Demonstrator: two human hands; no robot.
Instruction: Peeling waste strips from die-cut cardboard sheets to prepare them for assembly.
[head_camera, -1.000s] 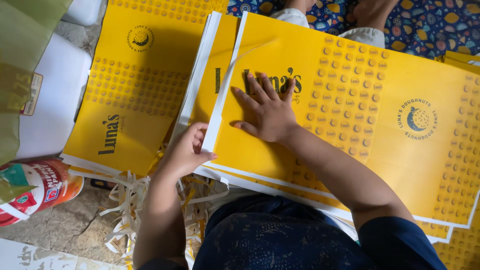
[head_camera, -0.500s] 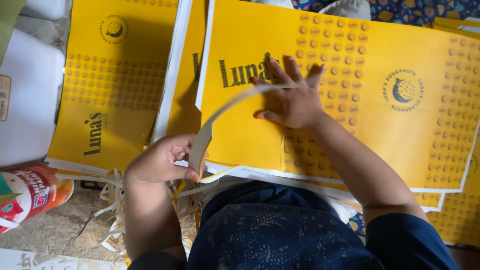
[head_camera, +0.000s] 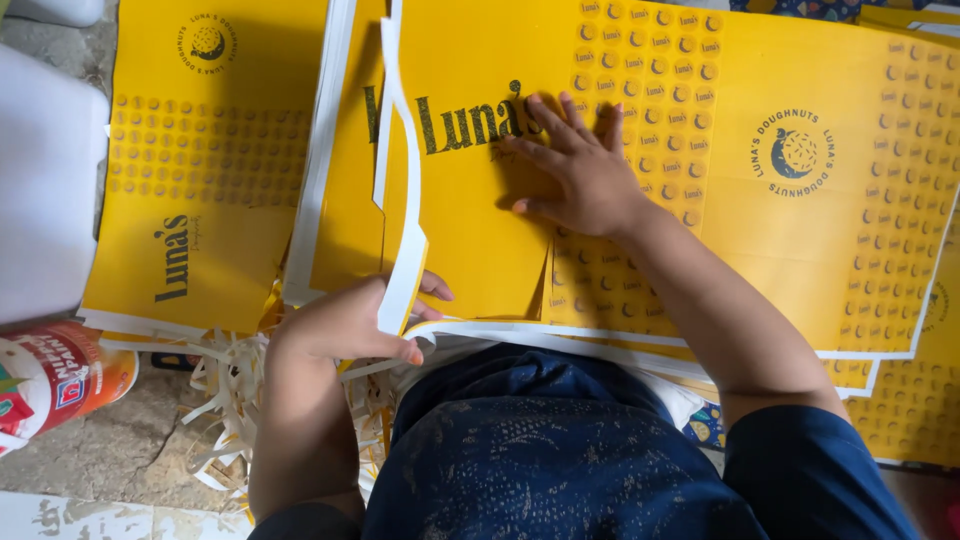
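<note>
Since half a second ago the white strip (head_camera: 404, 200) is torn further: it now stands free along the sheet's left edge almost up to the top, where before it curved off only partway. Left hand (head_camera: 350, 322) has come in a little, toward 3 o'clock, and sits just below the sheet's bottom left corner. Right hand (head_camera: 572, 170) has barely shifted, flat on the print as before.

Left hand fingers are closed together, clamped on the lower end of the white strip, thumb on top. Strip runs from that pinch up toward 12 o'clock, bending away from the yellow printed sheet (head_camera: 800, 240); its top end looks attached near the upper edge, though the frame crop makes that hard to confirm.

Right hand lies palm down, fingers spread apart, gripping nothing, pressing the yellow printed sheet at the centre of the view, fingertips over the dark lettering and dot pattern.

Yellow printed sheet is the top one of a stack (head_camera: 870, 370), filling the view from 12 to 3 o'clock; edges of the sheets under it show at 4 o'clock. Second pile of yellow sheets (head_camera: 200, 220) lies at 10 o'clock, just beside the first. Heap of white paper trimmings (head_camera: 225, 400) lies at 7 o'clock on the stone floor (head_camera: 130, 450), under the left forearm. Red and white printed bag (head_camera: 50, 380) sits at 8 o'clock. White bundle (head_camera: 40, 200) at 9 o'clock. Dark blue clothing (head_camera: 540, 460) fills 6 o'clock.
</note>
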